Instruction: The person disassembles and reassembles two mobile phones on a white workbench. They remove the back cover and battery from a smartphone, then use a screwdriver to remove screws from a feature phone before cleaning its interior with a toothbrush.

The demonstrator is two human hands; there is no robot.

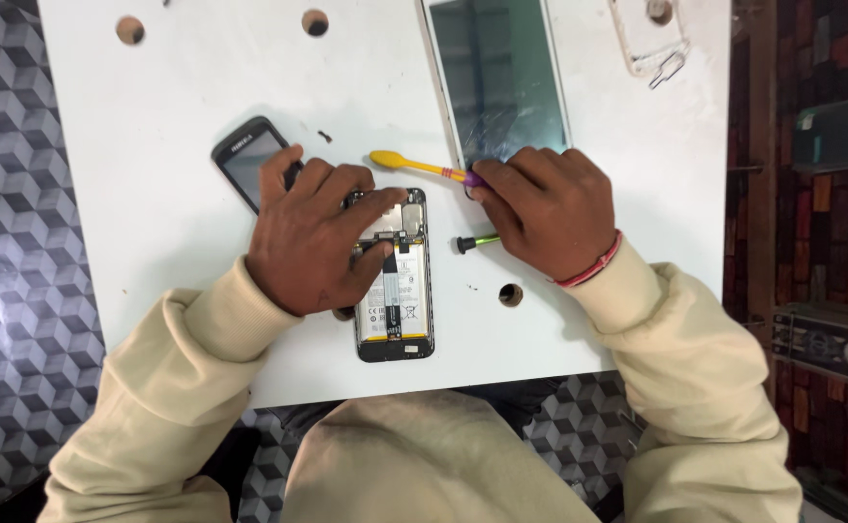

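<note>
1. Head view, looking straight down: white tabletop [153, 213] with several round holes in it; the person's cream sleeves come in from the bottom edge.
2. Opened phone [395, 291] lies back-up near the front edge of the tabletop, rear cover off, battery and board exposed, long axis running away from the person.
3. Left hand [312, 237] lies flat over the upper left part of the opened phone, fingers spread and pressing down. Not wrapped around anything; thumb tip sits on the board area near the top of the battery.
4. Right hand [550, 208] is just right of the phone's top end, fingers curled shut on the purple end of a yellow-handled brush [409, 165]. Brush head points left, above the phone's top edge.
5. A small green-shafted tool with a dark tip [472, 242] pokes out from under the right hand, tip toward the phone. Looks like it lies on the tabletop, but the hand hides the rest, so I cannot tell whether it is gripped.
6. Dark older handset [245, 155] sits screen-up, partly under the left hand's fingers.
7. Larger white-framed device with cracked glass [496, 77] lies at top centre, its lower corner under the right hand's knuckles.
8. Clear case [647, 39] at the top right edge of the tabletop, well apart from both hands.
9. Red thread band on the right wrist.
</note>
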